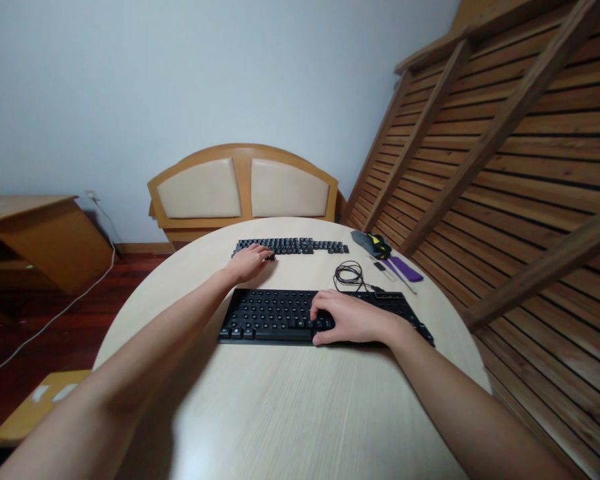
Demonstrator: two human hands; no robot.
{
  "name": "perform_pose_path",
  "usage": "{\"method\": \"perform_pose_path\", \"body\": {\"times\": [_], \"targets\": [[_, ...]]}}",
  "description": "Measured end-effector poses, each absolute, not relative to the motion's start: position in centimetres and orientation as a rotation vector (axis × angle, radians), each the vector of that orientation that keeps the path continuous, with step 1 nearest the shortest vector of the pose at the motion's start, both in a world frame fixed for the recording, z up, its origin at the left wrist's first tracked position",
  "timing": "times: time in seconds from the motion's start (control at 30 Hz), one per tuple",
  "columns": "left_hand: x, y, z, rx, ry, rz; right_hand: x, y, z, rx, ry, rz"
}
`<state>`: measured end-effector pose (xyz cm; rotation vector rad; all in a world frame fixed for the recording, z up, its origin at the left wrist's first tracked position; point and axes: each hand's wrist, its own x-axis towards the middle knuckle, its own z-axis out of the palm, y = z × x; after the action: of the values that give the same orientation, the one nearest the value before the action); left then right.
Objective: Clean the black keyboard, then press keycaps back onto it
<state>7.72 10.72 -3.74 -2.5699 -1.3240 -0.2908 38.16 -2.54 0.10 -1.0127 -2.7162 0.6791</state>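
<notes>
A black keyboard (265, 313) lies across the table in front of me, much of it showing bare key stems, with keycaps fitted along its bottom row. My right hand (353, 317) rests on its right-middle part, fingers curved down to the keys and thumb apart at the front edge. Farther back, loose black keycaps (290, 245) are laid out in rows. My left hand (250, 262) reaches to their near left side, its fingertips closed at a dark keycap (271, 257). The fingers partly hide that keycap.
The keyboard's coiled black cable (349, 273) lies behind it. To the right are a grey-and-yellow item (375, 245), a purple strip (406, 269) and a thin metal tool (403, 280). A cushioned wooden headboard (245, 183) stands beyond the round table (280, 413); wooden slats (510, 153) rise at right.
</notes>
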Motion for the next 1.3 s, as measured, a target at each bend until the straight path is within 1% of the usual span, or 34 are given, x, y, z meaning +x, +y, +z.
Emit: {"method": "perform_pose_path", "body": {"times": [0.3,0.6,0.77,0.9,1.0,1.13,1.3], "targets": [[9.9,13.2,-4.3,-2.499,-1.401,-0.270,38.6,-2.4,-0.1,-1.015,-2.703,0.675],[10.9,12.5,-4.0,-2.581,-1.395,-0.298,38.7,-2.5,0.0,-1.013,-2.693,0.685],[11.8,9.4,-3.2,-2.633,-1.409,-0.431,38.6,-2.5,-0.1,-1.008,-2.697,0.677],[12.4,5.0,-2.4,-2.700,-1.392,-0.539,38.6,-2.5,0.0,-1.014,-2.701,0.669],[12.3,1.5,-2.1,-2.861,-1.385,-0.702,38.6,-2.6,0.1,-1.034,-2.704,0.658],[11.9,-1.8,-1.8,-3.009,-1.377,-0.745,38.2,-3.0,0.2,-1.076,-2.723,0.614],[11.9,-2.8,-1.4,-3.116,-1.526,-0.789,37.5,-3.6,0.1,-1.136,-2.717,0.487]]}}
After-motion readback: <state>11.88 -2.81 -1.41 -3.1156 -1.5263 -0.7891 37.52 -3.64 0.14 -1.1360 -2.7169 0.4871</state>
